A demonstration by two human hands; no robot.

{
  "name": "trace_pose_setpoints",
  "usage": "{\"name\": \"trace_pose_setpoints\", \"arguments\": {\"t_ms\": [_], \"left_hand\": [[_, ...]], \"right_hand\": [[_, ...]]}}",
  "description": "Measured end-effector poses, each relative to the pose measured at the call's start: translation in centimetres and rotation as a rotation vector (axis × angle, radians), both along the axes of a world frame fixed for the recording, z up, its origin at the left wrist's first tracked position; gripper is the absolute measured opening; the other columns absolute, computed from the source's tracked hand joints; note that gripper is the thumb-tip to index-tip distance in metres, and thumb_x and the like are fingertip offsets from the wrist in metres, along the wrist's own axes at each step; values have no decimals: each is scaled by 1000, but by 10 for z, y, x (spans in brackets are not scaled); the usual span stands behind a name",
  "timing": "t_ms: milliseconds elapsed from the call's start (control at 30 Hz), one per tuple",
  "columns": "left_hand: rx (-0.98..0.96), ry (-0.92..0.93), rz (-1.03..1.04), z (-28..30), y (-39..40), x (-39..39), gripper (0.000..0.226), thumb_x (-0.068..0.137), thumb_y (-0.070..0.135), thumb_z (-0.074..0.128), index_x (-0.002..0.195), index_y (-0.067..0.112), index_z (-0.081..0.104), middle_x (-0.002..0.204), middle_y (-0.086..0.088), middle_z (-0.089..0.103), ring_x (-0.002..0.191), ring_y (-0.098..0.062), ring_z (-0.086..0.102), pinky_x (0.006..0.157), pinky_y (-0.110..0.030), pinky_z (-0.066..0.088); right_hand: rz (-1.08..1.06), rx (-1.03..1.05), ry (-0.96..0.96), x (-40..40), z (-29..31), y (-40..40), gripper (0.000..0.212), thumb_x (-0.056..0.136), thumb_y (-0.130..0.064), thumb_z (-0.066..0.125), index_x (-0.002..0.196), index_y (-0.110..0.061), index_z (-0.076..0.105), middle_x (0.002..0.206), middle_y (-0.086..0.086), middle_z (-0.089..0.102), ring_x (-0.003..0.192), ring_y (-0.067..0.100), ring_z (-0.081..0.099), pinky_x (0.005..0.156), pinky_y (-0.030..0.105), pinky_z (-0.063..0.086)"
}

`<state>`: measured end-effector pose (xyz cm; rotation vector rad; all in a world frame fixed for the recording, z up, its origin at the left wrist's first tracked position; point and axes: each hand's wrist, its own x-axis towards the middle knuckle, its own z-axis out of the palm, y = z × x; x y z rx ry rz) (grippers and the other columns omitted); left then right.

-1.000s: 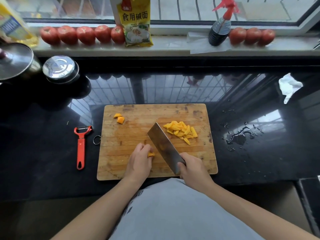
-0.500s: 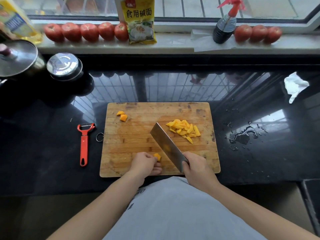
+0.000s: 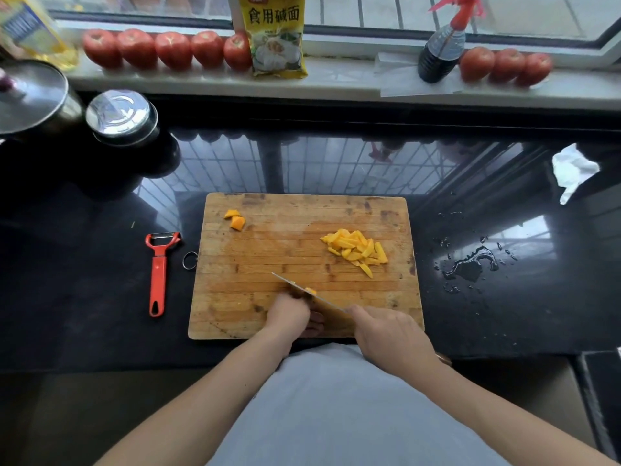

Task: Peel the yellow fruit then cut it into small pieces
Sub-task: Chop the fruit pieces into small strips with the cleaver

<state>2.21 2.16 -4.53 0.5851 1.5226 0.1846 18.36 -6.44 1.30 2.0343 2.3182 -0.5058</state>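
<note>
Now left hand [image 3: 289,314] pinching yellow fruit piece [image 3: 311,291], right hand [image 3: 389,334] gripping steel cleaver [image 3: 302,294], scarred wooden board [image 3: 268,264]

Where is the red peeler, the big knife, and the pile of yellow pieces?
red peeler [image 3: 158,274]: head view, on its handle's middle.
knife [image 3: 322,302]: head view, on the blade's top edge.
pile of yellow pieces [image 3: 356,248]: head view, on the heap's middle.

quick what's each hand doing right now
Left hand: fingers curled, holding a small yellow fruit piece on the cutting board.
Right hand: gripping the cleaver.
</note>
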Motion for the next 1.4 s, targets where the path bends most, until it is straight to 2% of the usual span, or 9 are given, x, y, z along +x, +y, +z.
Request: {"name": "trace_pose_setpoints", "arguments": {"t_ms": [233,400,500,600,733,900,1067,1267,1400], "left_hand": [[-18,92,-62,6,9,6,27,103,18,49,98,-4,65,66,-19,73,55,-33,71,46,-33,58],[12,93,-130,5,9,5,32,104,23,50,109,-5,65,68,-18,76,59,-33,75,52,-37,63],[5,63,-118,-1,6,2,32,104,26,48,119,0,59,71,-15,77,64,-33,77,53,-35,62],[-6,45,-104,-6,6,2,29,105,24,47,109,1,64,70,-15,77,60,-32,76,53,-34,60],[5,43,-122,-6,7,0,28,105,23,47,96,3,65,69,-16,76,60,-32,76,52,-34,60],[9,72,-149,0,10,3,26,104,17,47,107,-4,61,75,-23,75,63,-35,75,51,-36,60],[14,77,-169,4,11,3,26,103,15,46,107,-3,65,76,-23,76,62,-35,76,52,-37,61],[-11,62,-132,-1,11,1,31,105,21,44,99,1,65,73,-21,76,68,-37,77,60,-43,65],[1,51,-152,1,11,0,32,105,20,45,93,1,67,69,-19,76,62,-34,76,55,-40,63]], "right_hand": [[49,-125,-20,-9,-15,15,15,86,-7,52,92,-16,42,75,4,62,58,30,59,48,33,30],[-134,-120,36,-10,-19,24,11,98,-15,45,94,-24,39,73,-4,61,61,25,60,53,37,44],[-132,-127,32,0,-16,12,10,100,-16,45,94,-23,42,69,-6,56,55,22,53,51,33,35],[-84,-200,-3,2,-13,4,14,96,-12,42,90,-21,35,66,-4,50,52,25,44,49,35,30],[-27,-244,-31,1,-13,3,11,93,-9,38,96,-20,37,73,-2,56,57,27,46,52,36,32],[18,-240,-47,-5,-21,10,14,91,-8,40,93,-19,32,72,0,55,58,31,54,49,33,29],[-81,-186,25,-17,-26,24,14,91,-10,43,89,-20,34,70,-2,57,61,31,60,51,39,42],[-69,-176,10,-4,-14,6,14,95,-11,41,90,-22,34,64,-7,49,52,27,48,47,36,26],[-40,-253,-11,-5,-13,2,13,94,-11,39,93,-21,32,68,-6,49,59,31,56,50,35,31]]}}
